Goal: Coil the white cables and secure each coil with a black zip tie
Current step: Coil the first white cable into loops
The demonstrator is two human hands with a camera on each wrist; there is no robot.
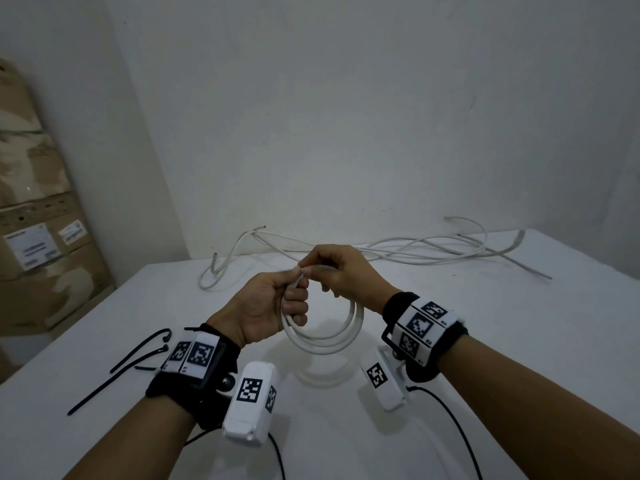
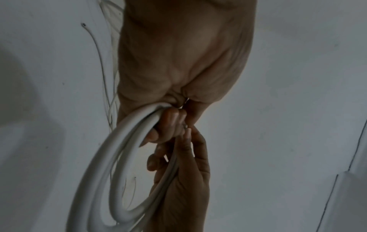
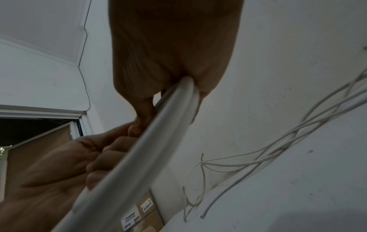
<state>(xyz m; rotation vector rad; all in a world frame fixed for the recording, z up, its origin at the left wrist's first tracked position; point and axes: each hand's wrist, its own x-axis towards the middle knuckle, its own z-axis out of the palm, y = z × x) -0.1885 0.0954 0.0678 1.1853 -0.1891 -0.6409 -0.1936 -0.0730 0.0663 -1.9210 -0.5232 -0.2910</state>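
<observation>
A coil of white cable hangs in the air above the table centre, held between both hands. My left hand grips the coil's left side with fingers curled round the strands. My right hand holds the top of the same coil, fingers curled, pinching the cable by the left fingertips. Black zip ties lie on the table at the near left, beside my left wrist. Loose white cables sprawl along the table's far edge.
The white table meets a white wall at the back. Cardboard boxes stand on the left past the table's edge. Camera cords trail from both wrists at the near edge.
</observation>
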